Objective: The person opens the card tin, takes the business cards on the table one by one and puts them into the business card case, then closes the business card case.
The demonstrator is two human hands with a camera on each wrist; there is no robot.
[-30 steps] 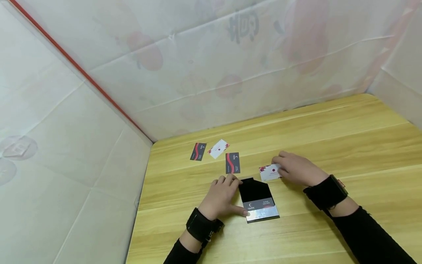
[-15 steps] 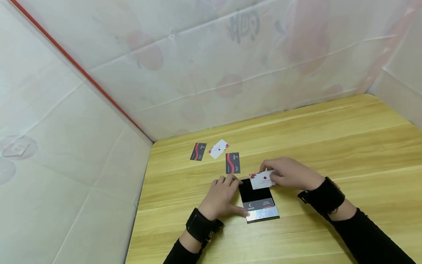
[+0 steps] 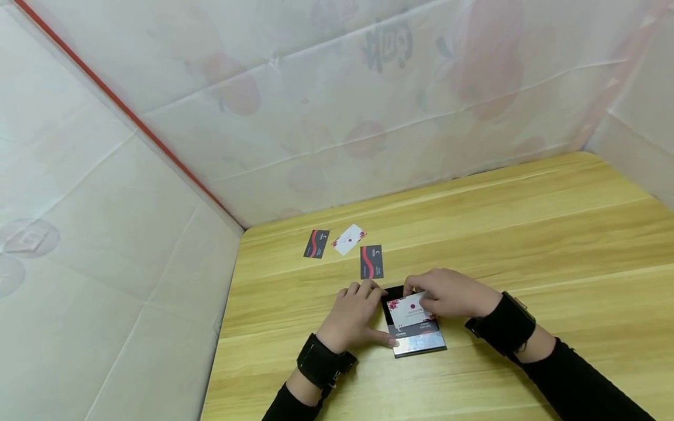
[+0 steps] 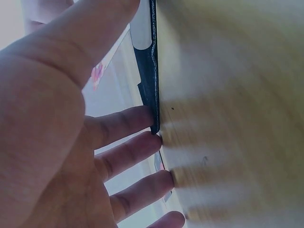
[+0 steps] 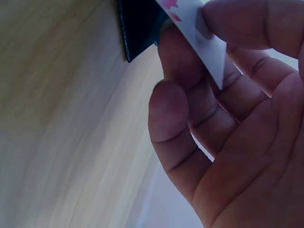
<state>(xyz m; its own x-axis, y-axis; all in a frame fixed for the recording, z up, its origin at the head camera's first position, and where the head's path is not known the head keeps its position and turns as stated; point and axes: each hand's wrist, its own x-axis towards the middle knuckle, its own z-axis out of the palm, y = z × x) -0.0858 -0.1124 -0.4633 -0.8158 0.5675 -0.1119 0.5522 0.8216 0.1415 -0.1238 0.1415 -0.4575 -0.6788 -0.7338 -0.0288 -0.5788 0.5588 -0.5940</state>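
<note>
A black card holder [image 3: 416, 340] lies flat on the wooden table [image 3: 526, 234], with a dark card showing in its pocket. My left hand [image 3: 354, 314] rests on the table with straight fingers [image 4: 124, 124] against the holder's left edge [image 4: 151, 90]. My right hand [image 3: 447, 292] pinches a white card with a red flower print [image 3: 409, 310] just above the holder's black flap. In the right wrist view the thumb and fingers [image 5: 190, 118] clamp that white card [image 5: 202, 40] near the holder's corner [image 5: 137, 28].
Three more cards lie farther back on the table: a black and red one [image 3: 371, 261], a white one [image 3: 348, 239] and another black and red one [image 3: 316, 243]. White sheeted walls [image 3: 131, 245] close in at the left and back.
My right hand lifted the white card from the table on the right and carried it left and toward me, over the card holder. The left hand stayed in place.
</note>
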